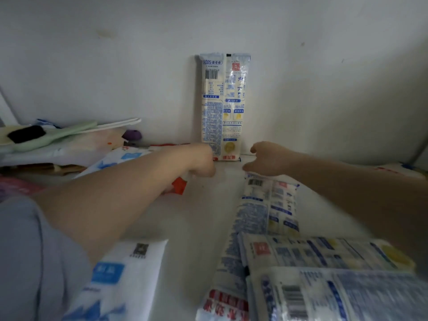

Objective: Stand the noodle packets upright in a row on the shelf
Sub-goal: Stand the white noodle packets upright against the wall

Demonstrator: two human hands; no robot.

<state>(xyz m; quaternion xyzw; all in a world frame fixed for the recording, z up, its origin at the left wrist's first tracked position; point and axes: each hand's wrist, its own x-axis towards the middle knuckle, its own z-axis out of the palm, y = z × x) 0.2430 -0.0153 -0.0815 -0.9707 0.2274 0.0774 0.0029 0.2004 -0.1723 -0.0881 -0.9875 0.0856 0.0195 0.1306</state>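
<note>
The upright noodle packet point(222, 107) is cream with blue print, against a white wall point(115, 66).

Left hand point(203, 162) fisted, right hand point(266, 158) loosely spread.

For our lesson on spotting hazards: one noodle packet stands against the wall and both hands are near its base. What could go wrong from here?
The standing packet only leans on the wall, so it may topple once the left hand lets go. The right hand reaching for the lying packet could knock it.
</note>
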